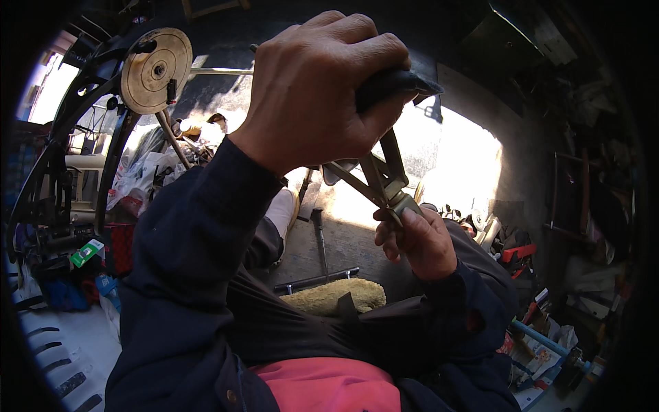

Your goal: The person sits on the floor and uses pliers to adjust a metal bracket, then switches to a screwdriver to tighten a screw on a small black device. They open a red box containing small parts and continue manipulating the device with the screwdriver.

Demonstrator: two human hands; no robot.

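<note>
Raised high in front of me, my left hand (pixel 322 89) is wrapped round a black curved piece (pixel 391 86) that ends in a point at the right; much of it is hidden by my fingers. Below it slants a brass-toned metal linkage (pixel 374 180) of several flat bars. Its lower end is a folded metal bracket (pixel 401 206), pinched between the thumb and fingers of my right hand (pixel 425 242). Whether the black piece and the linkage are joined is hidden behind my left hand. Across my lap lies a rough yellowish pad (pixel 336 297) with a dark strap.
A black machine frame with a round tan wheel (pixel 156 71) stands at the left. On the floor ahead are a hammer-like tool (pixel 320 237) and a black bar (pixel 316 280). Plastic bags (pixel 144 178) and a green-and-white box (pixel 86 253) lie left; clutter and a blue rod (pixel 549 341) lie right.
</note>
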